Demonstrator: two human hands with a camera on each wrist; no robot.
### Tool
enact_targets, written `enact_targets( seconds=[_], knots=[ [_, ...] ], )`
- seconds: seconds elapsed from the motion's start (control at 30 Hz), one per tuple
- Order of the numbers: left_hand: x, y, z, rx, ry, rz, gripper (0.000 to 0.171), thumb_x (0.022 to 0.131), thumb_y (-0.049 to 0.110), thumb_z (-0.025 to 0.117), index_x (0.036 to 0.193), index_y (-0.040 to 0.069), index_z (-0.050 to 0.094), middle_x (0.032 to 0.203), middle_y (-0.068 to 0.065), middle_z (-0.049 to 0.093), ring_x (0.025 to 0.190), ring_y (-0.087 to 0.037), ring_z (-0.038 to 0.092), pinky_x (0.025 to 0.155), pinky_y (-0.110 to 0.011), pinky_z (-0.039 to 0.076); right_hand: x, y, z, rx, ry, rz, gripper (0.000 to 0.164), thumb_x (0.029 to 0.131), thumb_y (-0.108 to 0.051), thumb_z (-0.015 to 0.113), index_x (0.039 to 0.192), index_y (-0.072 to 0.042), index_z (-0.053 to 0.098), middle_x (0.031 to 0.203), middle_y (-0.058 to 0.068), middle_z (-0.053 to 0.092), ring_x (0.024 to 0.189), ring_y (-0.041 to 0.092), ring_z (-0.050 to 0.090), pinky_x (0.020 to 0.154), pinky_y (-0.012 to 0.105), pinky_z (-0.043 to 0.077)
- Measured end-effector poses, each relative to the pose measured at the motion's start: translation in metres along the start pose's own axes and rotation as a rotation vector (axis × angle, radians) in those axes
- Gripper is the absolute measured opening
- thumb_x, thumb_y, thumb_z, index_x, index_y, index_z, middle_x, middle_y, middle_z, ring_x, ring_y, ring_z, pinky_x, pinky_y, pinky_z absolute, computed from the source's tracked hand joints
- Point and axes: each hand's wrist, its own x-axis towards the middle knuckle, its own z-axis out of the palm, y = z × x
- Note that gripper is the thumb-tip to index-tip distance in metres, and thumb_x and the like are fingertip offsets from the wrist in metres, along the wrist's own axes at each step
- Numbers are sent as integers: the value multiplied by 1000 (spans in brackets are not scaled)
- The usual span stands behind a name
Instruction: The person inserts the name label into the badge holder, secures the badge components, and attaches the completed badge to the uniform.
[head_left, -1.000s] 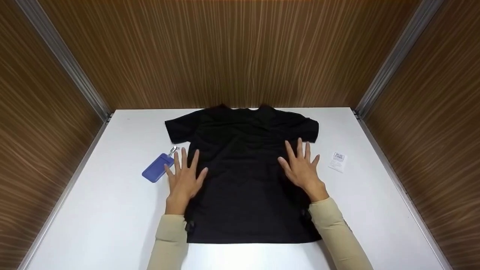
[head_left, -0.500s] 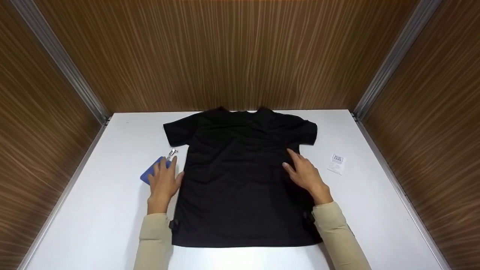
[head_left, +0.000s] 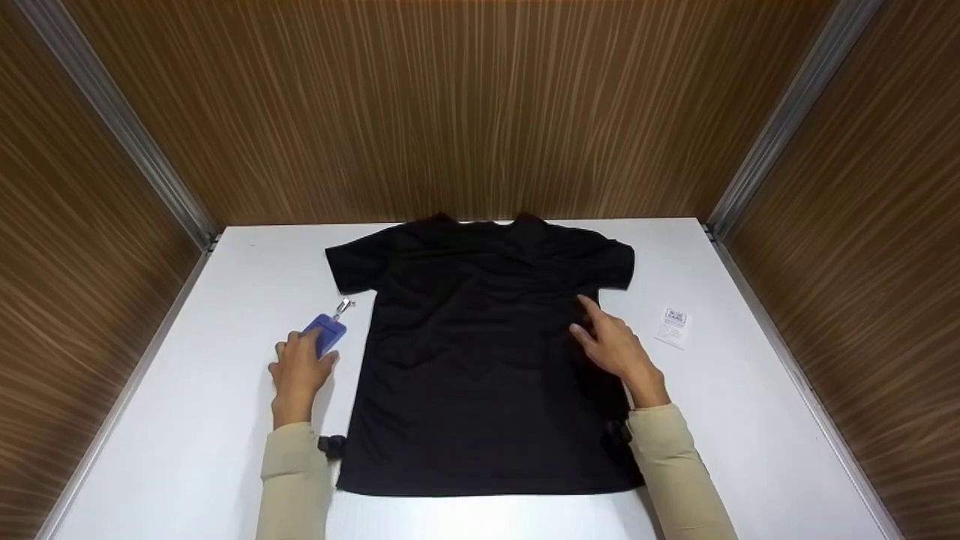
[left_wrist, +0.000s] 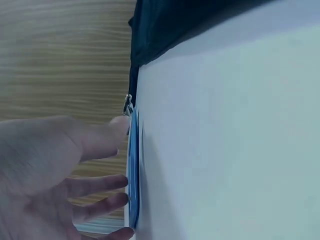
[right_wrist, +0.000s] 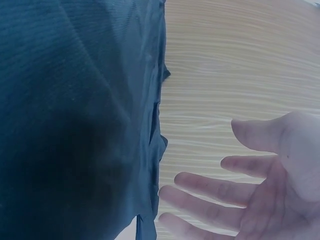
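A black T-shirt point(head_left: 472, 360) lies spread flat, its collar at the far side. On its left is a blue badge holder point(head_left: 325, 330) with a metal clip point(head_left: 343, 306). My left hand point(head_left: 298, 369) reaches over the holder's near part and hides some of it. In the left wrist view, the thumb and fingertips are spread apart right at the holder point(left_wrist: 133, 175), not wrapped round it. Over the shirt's right side my right hand point(head_left: 615, 346) is relaxed. The right wrist view has its loose fingers point(right_wrist: 215, 190) apart from each other with nothing between them.
A small white printed card point(head_left: 673, 328) lies right of the shirt on the white table point(head_left: 750, 420). Wood-grain panels point(head_left: 480, 112) stand behind and on both sides, with metal strips at the corners.
My left hand has moved left off the shirt's edge and down onto the badge holder, which has turned a little. My right hand has drawn its spread fingers together and stayed over the shirt.
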Motion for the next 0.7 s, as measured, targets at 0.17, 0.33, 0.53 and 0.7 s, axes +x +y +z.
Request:
enact_targets(
  seconds=[0.17, 0.33, 0.53, 0.7],
  knots=[
    [5, -3, -3, -7, -17, -32, 56, 94, 21, 71, 144, 1, 55, 137, -34, 53, 124, -52, 46, 97, -73, 40, 4, -3, -3, 18, 11, -12, 61, 104, -22, 59, 158, -1, 37, 131, 32, 64, 114, 46, 67, 97, 61, 52],
    [11, -4, -6, 11, 2, -40, 51, 94, 18, 69, 140, -2, 57, 135, -35, 53, 122, -53, 46, 96, -74, 40, 7, -6, -4, 32, 27, -15, 62, 104, -21, 60, 158, -2, 37, 129, 30, 66, 111, 44, 68, 96, 60, 53],
    [18, -6, -6, 33, -11, -45, 46, 94, 14, 68, 135, -4, 59, 134, -36, 50, 126, -55, 42, 98, -76, 38, 8, -7, -4, 37, 33, -17, 62, 103, -21, 61, 158, -3, 37, 126, 28, 67, 108, 43, 68, 93, 59, 53],
    [26, -10, -10, 20, -45, -61, 38, 97, 13, 63, 131, -5, 62, 138, -35, 48, 128, -54, 41, 100, -77, 35, 8, -6, -5, 40, 16, -15, 63, 104, -21, 60, 159, -4, 35, 127, 29, 66, 112, 45, 68, 95, 59, 53]
  ],
)
